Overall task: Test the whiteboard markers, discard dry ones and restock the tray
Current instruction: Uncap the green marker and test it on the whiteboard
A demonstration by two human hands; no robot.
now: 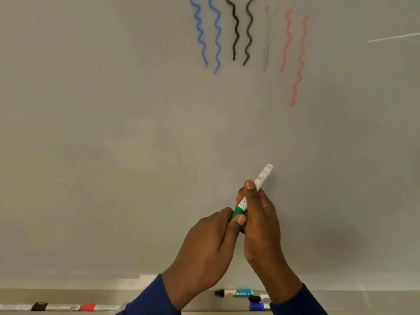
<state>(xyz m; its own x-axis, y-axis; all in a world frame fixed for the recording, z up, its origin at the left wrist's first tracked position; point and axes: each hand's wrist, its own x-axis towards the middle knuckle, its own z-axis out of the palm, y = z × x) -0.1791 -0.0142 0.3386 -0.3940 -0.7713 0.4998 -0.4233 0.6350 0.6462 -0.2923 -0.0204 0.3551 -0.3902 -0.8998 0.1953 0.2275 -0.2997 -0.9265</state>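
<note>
A white marker with a green cap (261, 178) is held up in front of the whiteboard (113, 133). My right hand (259, 219) grips its white barrel, thumb along the side. My left hand (211, 239) pinches the green cap at the marker's lower end. The cap looks seated on the barrel. On the board above are wavy test lines (236, 32): two blue, two black, one faint grey, two red.
The marker tray (159, 298) runs along the bottom edge. On it lie a black-capped marker with a blue label (234, 293), a black marker (256, 298) and a blue marker (259, 306) at the right, and black-capped (41, 306) and red-capped (91, 307) markers at the left.
</note>
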